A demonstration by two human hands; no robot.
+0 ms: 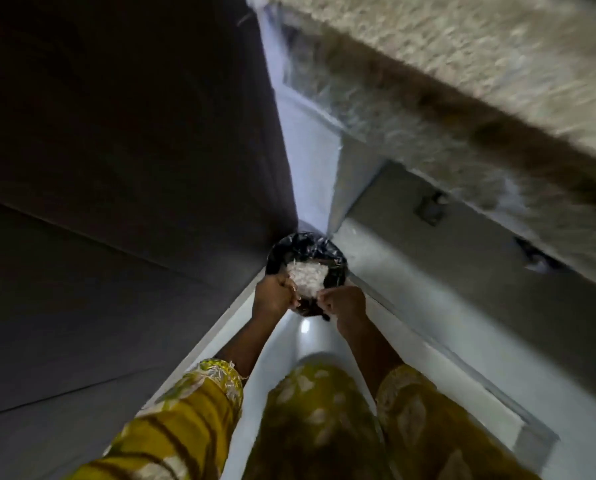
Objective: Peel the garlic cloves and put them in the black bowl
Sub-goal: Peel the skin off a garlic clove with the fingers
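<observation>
Starting nearest the camera, two mustard-yellow patterned fabric sleeves (192, 410) and a matching garment front (317, 410) framed bare forearms that extended down toward the far corner of the glossy pale floor (310, 337). The left hand (274, 294) and the right hand (345, 303) were both clenched, each pinching one side of a crumpled white flaky mass (307, 277) slung between them just above the round glossy black container (303, 245). That container sat in the floor's far corner, wedged between a dark flat panel (116, 150) on the left and pale cabinet fronts (428, 271) on the right. Blur hid whether the mass held garlic cloves or only their papery skins, and whether the container was the black bowl or a vessel lined with crinkled film. By its look the mass would be very light, soft and loose, apt to shed flakes if tilted or squeezed. Holding it by two opposite edges, as both hands did, seemed the safest way to carry it. Any peeled cloves inside would likely be small, firm and a little slick. Farthest off, a speckled beige stone counter (462, 64) overhung the cabinets. No brand, label or writing could be read anywhere.
</observation>
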